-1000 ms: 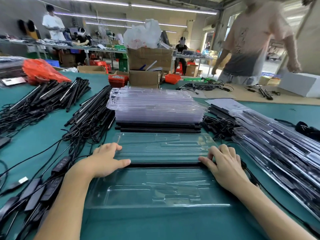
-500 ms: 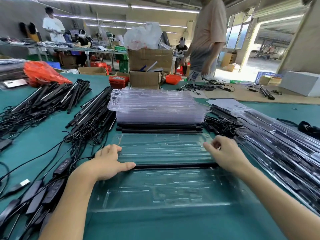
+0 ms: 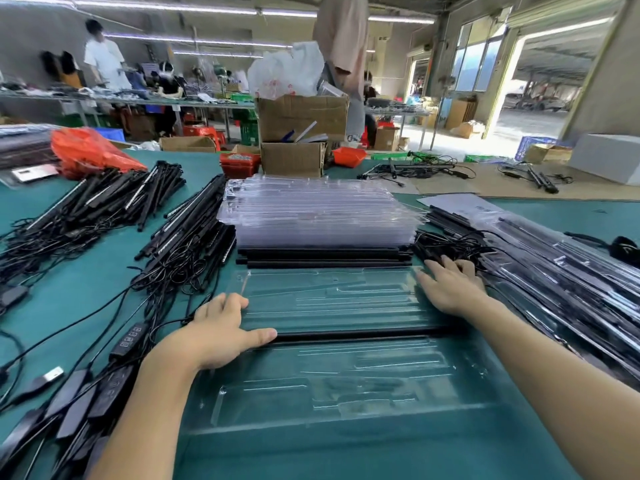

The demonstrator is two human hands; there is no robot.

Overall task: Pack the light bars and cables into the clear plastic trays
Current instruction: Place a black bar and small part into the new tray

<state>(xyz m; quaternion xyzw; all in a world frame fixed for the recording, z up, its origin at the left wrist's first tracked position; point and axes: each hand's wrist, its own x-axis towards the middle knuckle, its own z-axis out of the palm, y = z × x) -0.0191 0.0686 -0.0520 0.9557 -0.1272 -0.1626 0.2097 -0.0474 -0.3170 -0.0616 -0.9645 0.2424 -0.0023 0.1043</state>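
1. Head view: an open clear tray (image 3: 346, 372) lies on the green surface (image 3: 79, 292) between the hands, one light bar (image 3: 363, 333) seated along its middle fold.
2. The left hand (image 3: 218, 334) lies flat, thumb on the bar's end; the right hand (image 3: 450, 289), fingers loosely extended, reaches to the cables (image 3: 446, 247) just beyond it.
3. Packing looks barely begun: loose bars (image 3: 187, 226) wait beyond the left hand, empty trays (image 3: 322, 213) ahead.

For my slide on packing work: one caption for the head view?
Left hand steadies a light bar in the open clear tray; right hand reaches toward cables.
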